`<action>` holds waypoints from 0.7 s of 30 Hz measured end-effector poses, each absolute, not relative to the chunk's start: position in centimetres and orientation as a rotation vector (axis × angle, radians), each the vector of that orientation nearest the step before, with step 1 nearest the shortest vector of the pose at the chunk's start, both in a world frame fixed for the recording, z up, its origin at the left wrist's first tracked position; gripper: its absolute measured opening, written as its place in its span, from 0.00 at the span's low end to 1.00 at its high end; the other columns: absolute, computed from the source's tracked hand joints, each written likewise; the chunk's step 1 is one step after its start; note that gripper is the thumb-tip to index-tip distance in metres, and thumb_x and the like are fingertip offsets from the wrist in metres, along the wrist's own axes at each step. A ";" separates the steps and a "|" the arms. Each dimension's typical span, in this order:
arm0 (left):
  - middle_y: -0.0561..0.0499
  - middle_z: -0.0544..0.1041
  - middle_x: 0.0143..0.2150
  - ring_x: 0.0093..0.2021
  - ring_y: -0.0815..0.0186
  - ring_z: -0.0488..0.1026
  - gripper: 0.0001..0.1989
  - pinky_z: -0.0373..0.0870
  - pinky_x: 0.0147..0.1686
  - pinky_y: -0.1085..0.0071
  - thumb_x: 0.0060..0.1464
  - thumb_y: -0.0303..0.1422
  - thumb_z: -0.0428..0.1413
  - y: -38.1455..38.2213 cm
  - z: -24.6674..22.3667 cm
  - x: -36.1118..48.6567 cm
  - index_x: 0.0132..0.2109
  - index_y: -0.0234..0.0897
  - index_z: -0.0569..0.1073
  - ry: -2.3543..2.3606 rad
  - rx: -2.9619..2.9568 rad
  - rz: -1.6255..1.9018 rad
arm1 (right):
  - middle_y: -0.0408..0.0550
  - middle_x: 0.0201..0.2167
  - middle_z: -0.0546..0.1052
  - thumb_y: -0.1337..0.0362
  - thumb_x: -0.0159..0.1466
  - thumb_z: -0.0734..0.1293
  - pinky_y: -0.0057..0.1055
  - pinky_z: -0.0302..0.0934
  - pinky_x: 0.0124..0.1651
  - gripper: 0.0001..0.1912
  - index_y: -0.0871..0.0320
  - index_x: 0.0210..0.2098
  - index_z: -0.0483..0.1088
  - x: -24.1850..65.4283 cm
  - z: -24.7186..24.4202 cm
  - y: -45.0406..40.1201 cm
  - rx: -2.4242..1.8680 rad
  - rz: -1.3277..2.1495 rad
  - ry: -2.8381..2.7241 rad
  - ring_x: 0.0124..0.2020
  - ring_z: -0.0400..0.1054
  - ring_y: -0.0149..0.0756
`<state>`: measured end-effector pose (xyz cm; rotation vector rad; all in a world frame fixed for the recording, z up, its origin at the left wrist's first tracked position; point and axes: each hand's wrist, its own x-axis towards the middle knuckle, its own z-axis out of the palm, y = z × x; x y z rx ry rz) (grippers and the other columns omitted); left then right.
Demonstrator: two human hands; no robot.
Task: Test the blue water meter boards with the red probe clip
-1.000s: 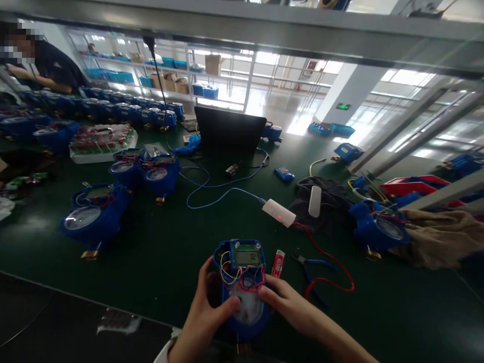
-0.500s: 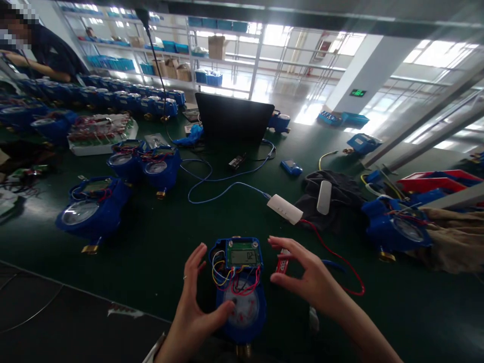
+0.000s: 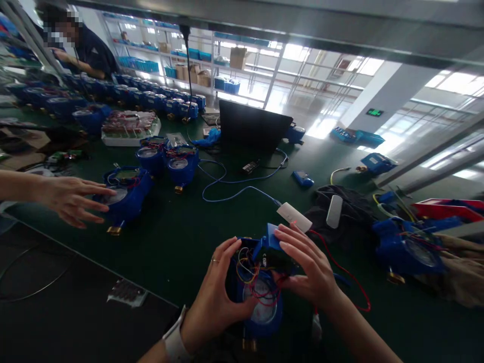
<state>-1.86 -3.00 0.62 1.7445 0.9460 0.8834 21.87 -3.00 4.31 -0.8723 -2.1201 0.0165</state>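
A blue water meter (image 3: 270, 325) lies at the front of the table, its top box uncovered and coloured wires spilling over the round dial. My left hand (image 3: 219, 295) grips its left side, with fingertips at the box's upper edge and the thumb by the dial. In my right hand (image 3: 312, 267) is a display module (image 3: 273, 237), tipped up over the right side of the box. Blue shows on its raised face, and wires run below it. My fingers cover much of the module, and its screen is hidden.
From the left, another person's hand (image 3: 75, 199) reaches onto a second meter (image 3: 130, 201). A white adapter box (image 3: 293, 216) with a red cable lies just beyond my right hand. Farther back are a laptop (image 3: 253, 126), more meters (image 3: 181, 169) and a dark cloth (image 3: 319, 201).
My hands have closed in on the meter. The display module, flat with its screen showing before, is now tilted up in my right hand. Another person's hand has come in at left; the view has shifted.
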 end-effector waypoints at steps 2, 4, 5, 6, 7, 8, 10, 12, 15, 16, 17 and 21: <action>0.41 0.54 0.71 0.70 0.46 0.52 0.43 0.54 0.66 0.43 0.47 0.28 0.65 -2.4 1.2 -2.2 0.67 0.46 0.55 0.890 1.812 0.890 | 0.61 0.59 0.72 0.63 0.63 0.71 0.56 0.63 0.60 0.32 0.57 0.64 0.59 21.5 3.6 -3.0 -0.919 -0.063 -2.043 0.61 0.65 0.54; 0.43 0.57 0.70 0.70 0.50 0.53 0.36 0.55 0.66 0.46 0.53 0.28 0.60 -1.4 1.8 -2.5 0.67 0.46 0.56 0.791 1.871 0.910 | 0.61 0.58 0.73 0.65 0.60 0.72 0.53 0.67 0.57 0.33 0.56 0.63 0.60 20.9 2.6 -2.9 -1.046 -0.002 -1.926 0.60 0.67 0.54; 0.44 0.61 0.69 0.70 0.53 0.55 0.32 0.56 0.66 0.48 0.57 0.27 0.56 -0.7 2.0 -2.6 0.66 0.46 0.58 0.745 1.908 0.920 | 0.60 0.58 0.73 0.65 0.59 0.73 0.51 0.69 0.56 0.33 0.56 0.62 0.61 20.6 2.2 -2.9 -1.124 0.037 -1.861 0.58 0.68 0.54; 0.45 0.66 0.66 0.68 0.55 0.60 0.28 0.57 0.66 0.48 0.59 0.25 0.52 0.1 2.2 -2.8 0.64 0.45 0.61 0.710 1.956 0.929 | 0.59 0.57 0.74 0.65 0.58 0.73 0.50 0.69 0.55 0.33 0.55 0.60 0.62 20.3 1.7 -2.9 -1.198 0.070 -1.799 0.57 0.70 0.53; 0.45 0.72 0.62 0.64 0.57 0.65 0.25 0.59 0.65 0.48 0.59 0.23 0.50 0.8 2.2 -2.9 0.62 0.45 0.65 0.690 2.017 0.936 | 0.59 0.56 0.75 0.64 0.57 0.73 0.49 0.70 0.54 0.32 0.55 0.59 0.63 20.1 1.4 -2.9 -1.261 0.102 -1.746 0.55 0.71 0.53; 0.46 0.76 0.57 0.60 0.57 0.70 0.22 0.60 0.64 0.48 0.59 0.22 0.50 1.5 2.2 -3.0 0.58 0.44 0.69 0.688 2.076 0.947 | 0.58 0.55 0.75 0.64 0.56 0.73 0.47 0.71 0.53 0.31 0.55 0.58 0.64 19.9 1.1 -3.0 -1.311 0.136 -1.701 0.54 0.72 0.52; 0.47 0.81 0.47 0.50 0.58 0.77 0.15 0.63 0.61 0.48 0.57 0.22 0.53 2.6 2.0 -3.2 0.48 0.41 0.76 0.708 2.160 0.975 | 0.57 0.55 0.76 0.64 0.56 0.73 0.45 0.72 0.51 0.30 0.55 0.56 0.65 19.8 0.8 -3.2 -1.382 0.216 -1.633 0.52 0.74 0.51; 0.49 0.81 0.40 0.42 0.61 0.79 0.08 0.66 0.59 0.49 0.58 0.25 0.56 3.0 1.8 -3.5 0.42 0.40 0.78 0.744 2.165 1.021 | 0.57 0.54 0.76 0.62 0.55 0.74 0.44 0.73 0.49 0.30 0.55 0.55 0.66 19.8 0.7 -3.4 -1.437 0.296 -1.588 0.50 0.75 0.50; 0.48 0.80 0.39 0.41 0.63 0.78 0.06 0.71 0.52 0.58 0.60 0.27 0.55 2.2 1.9 -3.8 0.40 0.38 0.77 0.794 2.132 1.089 | 0.57 0.51 0.77 0.59 0.56 0.74 0.45 0.72 0.49 0.29 0.56 0.55 0.66 20.0 0.8 -3.6 -1.527 0.427 -1.540 0.46 0.76 0.48; 0.48 0.80 0.40 0.42 0.63 0.77 0.05 0.73 0.48 0.62 0.61 0.27 0.55 1.7 2.0 -3.8 0.40 0.37 0.77 0.801 2.118 1.099 | 0.57 0.51 0.77 0.57 0.57 0.73 0.46 0.72 0.50 0.28 0.56 0.55 0.66 20.2 0.9 -3.6 -1.553 0.489 -1.534 0.47 0.76 0.47; 0.48 0.80 0.40 0.42 0.64 0.77 0.05 0.74 0.44 0.66 0.61 0.27 0.55 1.2 2.2 -3.8 0.40 0.37 0.76 0.797 2.092 1.096 | 0.57 0.51 0.77 0.56 0.58 0.72 0.46 0.71 0.52 0.28 0.56 0.56 0.65 20.5 1.0 -3.5 -1.573 0.554 -1.538 0.48 0.75 0.47; 0.53 0.78 0.33 0.33 0.70 0.75 0.05 0.72 0.33 0.77 0.60 0.26 0.55 -0.6 2.4 -3.5 0.37 0.38 0.75 0.762 1.852 1.007 | 0.55 0.54 0.75 0.50 0.60 0.69 0.46 0.68 0.55 0.30 0.55 0.58 0.65 23.7 2.1 -4.0 -1.663 0.733 -1.613 0.54 0.72 0.47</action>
